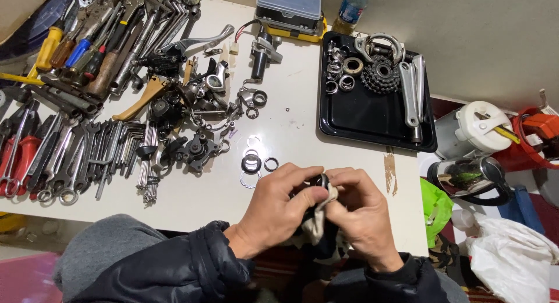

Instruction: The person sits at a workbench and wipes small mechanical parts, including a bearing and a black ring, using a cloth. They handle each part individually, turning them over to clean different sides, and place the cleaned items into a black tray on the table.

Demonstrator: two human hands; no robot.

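Left hand (279, 207) and right hand (358, 213) together at the near edge of the white table (303, 122), both clamped on a small dark round metal part (319, 181) wrapped in a dirty off-white cloth rag (317, 221); part mostly hidden by fingers, only its top rim shows. Just beyond the left hand: loose black and silver metal rings and washers (256, 163) lying flat on the table. Far right of the table: black rectangular tray (361, 119) holding a dark toothed sprocket cluster (381, 75), silver crank arms (410, 93) and more rings. Left side: dense spread of wrenches, hex keys and screwdrivers (75, 105). Clear-lidded plastic parts box (289, 9) at the far edge
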